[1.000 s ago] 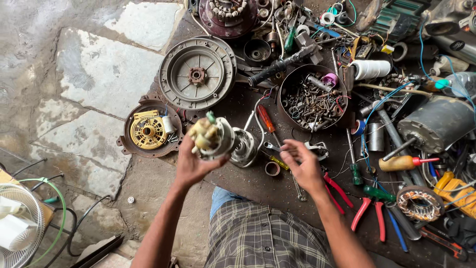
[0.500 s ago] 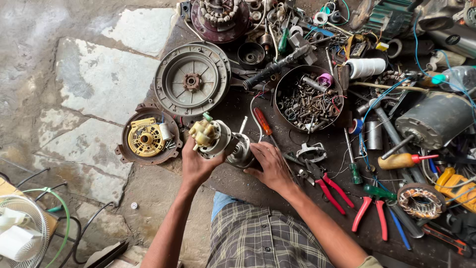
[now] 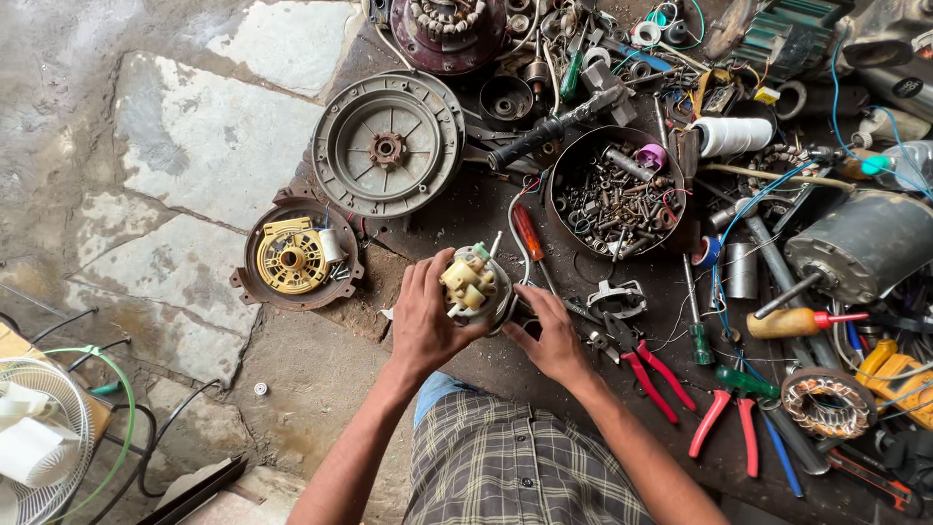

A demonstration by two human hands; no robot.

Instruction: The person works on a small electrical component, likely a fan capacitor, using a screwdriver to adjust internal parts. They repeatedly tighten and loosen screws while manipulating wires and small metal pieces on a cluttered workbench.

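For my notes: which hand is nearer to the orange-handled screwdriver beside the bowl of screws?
Right. The right hand lies just below the orange-handled screwdriver; the left hand is farther left, holding the small motor part.

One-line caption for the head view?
Both hands, left hand and right hand, grip a small motor assembly above a cluttered workbench.

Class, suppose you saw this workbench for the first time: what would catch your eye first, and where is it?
At the centre, the left hand and right hand grip a small motor part with a cream-yellow top. Behind it lies a big grey ribbed round cover, and to its right a dark bowl of screws. Red-handled pliers lie nearby.
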